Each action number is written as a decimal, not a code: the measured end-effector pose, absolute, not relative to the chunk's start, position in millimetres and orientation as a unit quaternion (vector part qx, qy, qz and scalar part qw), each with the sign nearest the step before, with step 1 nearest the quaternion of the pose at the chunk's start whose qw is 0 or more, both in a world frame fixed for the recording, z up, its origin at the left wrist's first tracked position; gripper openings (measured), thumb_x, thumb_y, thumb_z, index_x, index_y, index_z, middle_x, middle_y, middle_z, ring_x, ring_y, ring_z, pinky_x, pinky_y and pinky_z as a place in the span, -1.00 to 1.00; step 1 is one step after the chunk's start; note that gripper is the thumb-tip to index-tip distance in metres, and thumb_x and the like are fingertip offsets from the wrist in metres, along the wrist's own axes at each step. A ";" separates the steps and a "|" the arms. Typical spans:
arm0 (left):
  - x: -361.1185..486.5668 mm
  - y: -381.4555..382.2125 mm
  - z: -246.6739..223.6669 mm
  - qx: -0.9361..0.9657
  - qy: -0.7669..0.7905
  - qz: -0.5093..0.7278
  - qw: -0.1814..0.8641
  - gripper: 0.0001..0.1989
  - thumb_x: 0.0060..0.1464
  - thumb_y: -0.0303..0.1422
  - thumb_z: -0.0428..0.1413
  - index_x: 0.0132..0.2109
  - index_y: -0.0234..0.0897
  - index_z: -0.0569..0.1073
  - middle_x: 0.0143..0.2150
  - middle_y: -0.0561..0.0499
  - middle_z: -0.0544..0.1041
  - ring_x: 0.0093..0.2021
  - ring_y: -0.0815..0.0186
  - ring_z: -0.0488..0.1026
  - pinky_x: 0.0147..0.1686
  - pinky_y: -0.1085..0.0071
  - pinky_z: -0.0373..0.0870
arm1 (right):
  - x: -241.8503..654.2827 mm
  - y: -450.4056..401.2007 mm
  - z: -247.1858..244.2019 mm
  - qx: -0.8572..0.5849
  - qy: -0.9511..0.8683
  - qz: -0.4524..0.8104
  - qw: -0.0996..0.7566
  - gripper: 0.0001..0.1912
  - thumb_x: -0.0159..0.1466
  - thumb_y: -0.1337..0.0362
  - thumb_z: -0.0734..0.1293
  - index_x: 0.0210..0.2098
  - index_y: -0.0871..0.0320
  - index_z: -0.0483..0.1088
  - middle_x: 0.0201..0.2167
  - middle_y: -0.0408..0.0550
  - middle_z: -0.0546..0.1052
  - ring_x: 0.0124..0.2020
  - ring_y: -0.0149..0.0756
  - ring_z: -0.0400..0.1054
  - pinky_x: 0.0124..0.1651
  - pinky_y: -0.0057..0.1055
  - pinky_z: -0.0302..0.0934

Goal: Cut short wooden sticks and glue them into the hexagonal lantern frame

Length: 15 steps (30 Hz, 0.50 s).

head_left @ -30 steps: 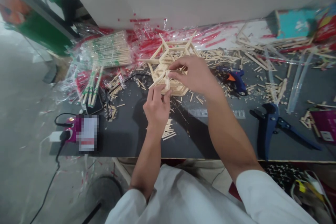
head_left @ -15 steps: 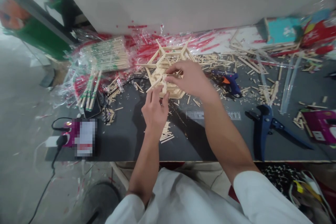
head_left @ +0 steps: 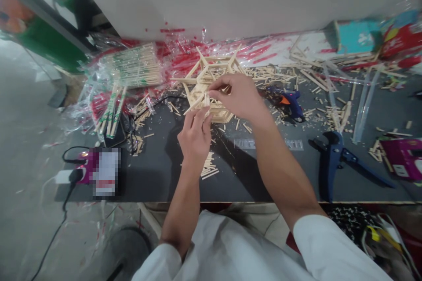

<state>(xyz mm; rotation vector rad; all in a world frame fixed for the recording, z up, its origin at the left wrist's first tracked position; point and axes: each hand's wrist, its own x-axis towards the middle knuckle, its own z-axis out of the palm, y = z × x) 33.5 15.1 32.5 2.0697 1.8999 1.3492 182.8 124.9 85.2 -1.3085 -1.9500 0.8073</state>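
A frame of pale wooden sticks stands on the dark table, with slanted posts and stacked sides. At its front left, my left hand has its fingers closed around the lower end of short pale sticks. My right hand reaches over the frame from the right, thumb and forefinger pinched at the upper end of these sticks. The fingertips partly hide the sticks and the frame's near side. Small cut sticks lie in a pile nearer me, below my left hand.
Wrapped stick bundles lie at the left, above a purple power strip. Right of my forearm are a blue glue gun, a clear ruler and a large blue cutter. Offcuts litter the back.
The fingers of my left hand have shifted slightly upward and closer to my right fingertips, covering more of the short sticks. My right hand has hardly moved.
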 end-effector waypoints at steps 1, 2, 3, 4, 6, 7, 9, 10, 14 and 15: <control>34.0 14.9 33.0 0.664 0.610 0.433 0.014 -0.66 0.59 -0.19 0.03 0.15 -0.22 0.64 0.03 -0.16 0.69 -0.08 0.27 0.65 -0.26 0.45 0.55 | 183.1 124.9 85.0 -0.497 -0.744 0.307 0.324 -0.93 0.31 0.27 0.49 -0.25 0.07 0.68 -0.22 -0.03 0.70 -0.22 -0.19 0.52 0.02 -0.15 0.45; 34.4 14.8 33.3 0.663 0.611 0.433 0.014 -0.67 0.59 -0.20 0.03 0.15 -0.22 0.64 0.03 -0.16 0.69 -0.06 0.27 0.65 -0.25 0.44 0.56 | 183.4 125.0 84.5 -0.496 -0.744 0.307 0.326 -0.93 0.31 0.26 0.49 -0.25 0.07 0.67 -0.22 -0.03 0.70 -0.23 -0.19 0.52 0.01 -0.15 0.46; 34.7 14.6 33.4 0.662 0.612 0.432 0.014 -0.67 0.59 -0.20 0.03 0.15 -0.22 0.64 0.03 -0.16 0.69 -0.05 0.26 0.66 -0.23 0.44 0.56 | 183.9 125.1 83.9 -0.494 -0.745 0.307 0.327 -0.93 0.32 0.25 0.49 -0.25 0.07 0.67 -0.22 -0.03 0.70 -0.23 -0.19 0.52 0.00 -0.15 0.46; 34.9 14.5 33.3 0.662 0.613 0.432 0.013 -0.66 0.59 -0.19 0.02 0.14 -0.22 0.64 0.03 -0.16 0.69 -0.05 0.26 0.66 -0.23 0.43 0.56 | 184.4 125.2 83.4 -0.492 -0.746 0.306 0.328 -0.92 0.32 0.24 0.48 -0.25 0.08 0.67 -0.22 -0.02 0.70 -0.22 -0.18 0.52 0.00 -0.15 0.46; 34.6 14.1 32.6 0.661 0.614 0.431 0.009 -0.64 0.60 -0.16 0.00 0.13 -0.22 0.64 0.02 -0.16 0.69 -0.09 0.28 0.66 -0.26 0.45 0.54 | 185.1 125.2 82.9 -0.491 -0.747 0.305 0.328 -0.89 0.35 0.24 0.45 -0.24 0.09 0.67 -0.22 -0.01 0.70 -0.21 -0.17 0.52 0.01 -0.14 0.45; 34.2 13.9 32.0 0.661 0.615 0.430 0.010 -0.63 0.60 -0.15 0.00 0.13 -0.23 0.64 0.03 -0.16 0.69 -0.12 0.30 0.66 -0.29 0.47 0.52 | 185.3 125.0 83.1 -0.492 -0.747 0.304 0.328 -0.88 0.36 0.25 0.44 -0.24 0.09 0.67 -0.22 -0.01 0.70 -0.21 -0.17 0.52 0.01 -0.14 0.45; 32.8 13.6 31.0 0.659 0.616 0.431 0.017 -0.61 0.60 -0.12 0.00 0.15 -0.24 0.62 0.02 -0.17 0.68 -0.19 0.32 0.65 -0.33 0.48 0.48 | 185.1 124.3 84.4 -0.494 -0.746 0.305 0.326 -0.86 0.38 0.27 0.43 -0.24 0.09 0.67 -0.22 0.00 0.70 -0.21 -0.16 0.52 0.01 -0.13 0.44; 32.0 13.5 30.5 0.658 0.616 0.432 0.024 -0.61 0.59 -0.11 0.00 0.16 -0.24 0.62 0.02 -0.18 0.67 -0.21 0.32 0.65 -0.35 0.48 0.47 | 184.7 123.8 85.2 -0.495 -0.746 0.306 0.324 -0.86 0.38 0.27 0.43 -0.24 0.09 0.67 -0.22 0.00 0.70 -0.21 -0.16 0.52 0.01 -0.13 0.43; 30.0 13.7 29.1 0.654 0.614 0.441 0.042 -0.59 0.58 -0.08 0.01 0.16 -0.25 0.60 -0.01 -0.18 0.66 -0.26 0.32 0.64 -0.35 0.47 0.46 | 180.9 123.4 85.7 -0.505 -0.742 0.301 0.324 -0.88 0.34 0.22 0.47 -0.28 0.10 0.67 -0.26 -0.01 0.69 -0.26 -0.18 0.50 -0.02 -0.14 0.42; 30.1 14.0 28.7 0.652 0.614 0.444 0.040 -0.59 0.58 -0.07 0.01 0.15 -0.25 0.60 -0.01 -0.18 0.66 -0.28 0.33 0.63 -0.35 0.47 0.45 | 179.6 123.8 84.8 -0.509 -0.739 0.296 0.327 -0.88 0.34 0.22 0.47 -0.28 0.10 0.66 -0.28 -0.03 0.68 -0.27 -0.19 0.49 -0.02 -0.15 0.41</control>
